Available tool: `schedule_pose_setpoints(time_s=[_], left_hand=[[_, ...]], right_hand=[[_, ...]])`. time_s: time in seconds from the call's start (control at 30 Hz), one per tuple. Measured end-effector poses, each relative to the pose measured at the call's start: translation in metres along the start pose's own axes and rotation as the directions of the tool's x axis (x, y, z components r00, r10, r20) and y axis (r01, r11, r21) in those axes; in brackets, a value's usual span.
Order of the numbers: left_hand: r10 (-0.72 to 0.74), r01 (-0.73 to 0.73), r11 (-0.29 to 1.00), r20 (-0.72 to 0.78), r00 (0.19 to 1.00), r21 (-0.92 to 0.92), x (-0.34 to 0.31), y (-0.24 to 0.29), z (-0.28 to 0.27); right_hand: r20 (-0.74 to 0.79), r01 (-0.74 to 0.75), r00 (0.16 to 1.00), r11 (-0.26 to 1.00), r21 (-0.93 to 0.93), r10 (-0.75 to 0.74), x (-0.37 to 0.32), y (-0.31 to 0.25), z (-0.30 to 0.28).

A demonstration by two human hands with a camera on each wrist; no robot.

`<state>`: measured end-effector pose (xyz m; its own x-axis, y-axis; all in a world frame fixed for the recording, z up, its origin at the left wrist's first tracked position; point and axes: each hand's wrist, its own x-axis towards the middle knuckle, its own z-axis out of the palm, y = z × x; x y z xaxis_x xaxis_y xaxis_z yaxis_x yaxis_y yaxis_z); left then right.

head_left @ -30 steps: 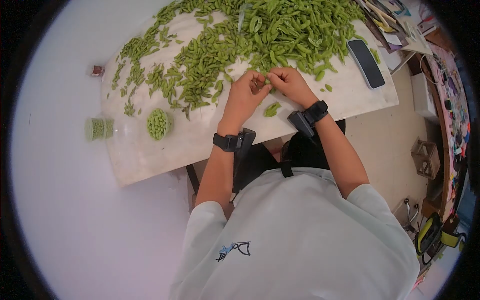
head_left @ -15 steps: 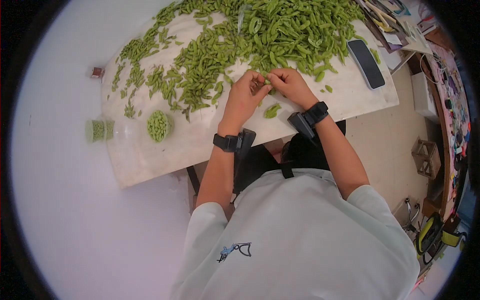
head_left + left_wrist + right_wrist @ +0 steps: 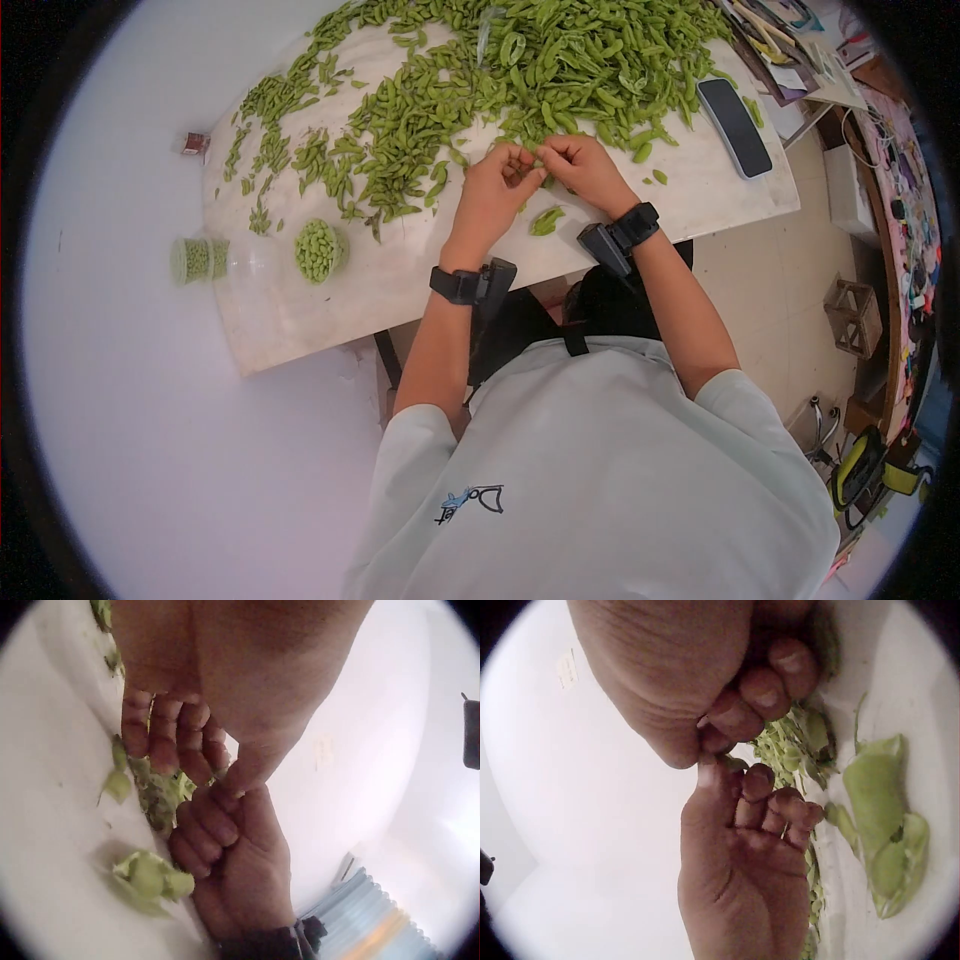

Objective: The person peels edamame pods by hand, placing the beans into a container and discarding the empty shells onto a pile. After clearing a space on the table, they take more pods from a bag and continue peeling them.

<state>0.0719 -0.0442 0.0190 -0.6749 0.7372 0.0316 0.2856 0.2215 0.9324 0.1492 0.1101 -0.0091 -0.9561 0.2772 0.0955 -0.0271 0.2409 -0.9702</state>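
So there's a big pale table [image 3: 720, 200] stretching across the upper half of the head view, and the largest thing on it is the pile [image 3: 590, 70] of green pods at top centre, thinning out toward the upper left. Both hands meet just below it, left hand [image 3: 490, 192] and right hand [image 3: 592, 177], fingertips together. Phone [image 3: 735, 127] lies at upper right, and the cup [image 3: 341, 250] full of shelled beans [image 3: 315, 250] stands left of centre. A little clump [image 3: 545, 221] of pods, maybe split ones, lies on the table between the wrists. Smallest is the pod [image 3: 737, 762], a bit of green right at the fingertips. My read is it's mid-shelling, so the next move calls for a firm squeeze or tear to pop the bean without dropping it. Fingers are barely apart: thumb and forefinger on each hand pinch at the pod, the left's other fingers loosely bent, the right's curled in tighter. Most of the pod's hidden, so can't tell if it's split yet.
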Motion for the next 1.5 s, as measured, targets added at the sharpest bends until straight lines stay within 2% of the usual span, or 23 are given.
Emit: schedule_pose_setpoints(time_s=[0.1, 0.3, 0.5, 0.6, 0.8, 0.9, 1.0, 1.1, 1.2, 1.27, 1.33, 1.47, 1.5], left_hand=[[0.009, -0.01, 0.999, 0.044, 0.999, 0.036, 0.0, -0.004, -0.002], [0.029, -0.028, 0.998, 0.012, 1.0, -0.06, 0.002, -0.014, 0.0], [0.014, -0.017, 0.998, -0.056, 0.998, -0.063, -0.003, -0.008, -0.006], [0.031, -0.033, 0.998, -0.032, 0.999, -0.045, -0.002, -0.008, -0.004], [-0.041, 0.042, 0.997, -0.014, 0.999, 0.057, -0.002, -0.004, -0.004], [0.0, 0.006, 0.993, -0.054, 0.999, 0.114, -0.005, 0.004, -0.006], [0.062, -0.054, 0.996, -0.133, 0.989, 0.064, -0.006, -0.006, -0.007], [0.047, -0.035, 0.996, -0.159, 0.986, 0.08, -0.012, -0.017, -0.012], [0.149, -0.127, 0.988, -0.309, 0.939, 0.091, -0.03, -0.008, -0.035], [0.215, -0.078, 0.937, -0.385, 0.897, 0.34, -0.054, -0.002, -0.073], [0.101, 0.188, 0.871, -0.541, 0.835, 0.453, -0.077, -0.001, -0.116], [0.137, 0.33, 0.826, -0.73, 0.669, 0.456, -0.12, -0.026, -0.194], [0.139, 0.358, 0.807, -0.74, 0.658, 0.47, -0.124, -0.032, -0.206]], right_hand=[[0.004, 0.017, 1.0, 1.0, 0.017, -0.017, 0.001, 0.002, 0.0], [-0.017, 0.032, 0.999, 0.999, 0.007, -0.032, 0.002, 0.006, 0.002], [0.003, 0.009, 1.0, 1.0, 0.017, -0.009, 0.001, 0.005, 0.003], [0.006, 0.011, 1.0, 1.0, 0.019, -0.011, 0.001, 0.005, 0.003], [0.004, 0.0, 1.0, 1.0, 0.004, 0.0, 0.001, 0.003, 0.002], [-0.005, 0.018, 1.0, 1.0, 0.007, -0.018, 0.001, 0.006, 0.003], [-0.007, 0.03, 1.0, 1.0, 0.005, -0.03, 0.002, 0.007, 0.003], [-0.013, 0.018, 1.0, 1.0, 0.008, -0.018, 0.001, 0.007, 0.004], [-0.002, -0.021, 1.0, 1.0, 0.012, 0.021, 0.0, 0.001, 0.003], [0.005, -0.034, 0.999, 0.999, 0.016, 0.034, 0.0, -0.001, 0.003], [0.0, -0.032, 0.999, 0.999, 0.024, 0.032, -0.001, -0.001, 0.003], [0.008, -0.031, 1.0, 0.999, 0.039, 0.03, 0.0, -0.002, 0.005], [0.014, -0.038, 0.999, 0.999, 0.031, 0.038, 0.001, 0.0, 0.004]])
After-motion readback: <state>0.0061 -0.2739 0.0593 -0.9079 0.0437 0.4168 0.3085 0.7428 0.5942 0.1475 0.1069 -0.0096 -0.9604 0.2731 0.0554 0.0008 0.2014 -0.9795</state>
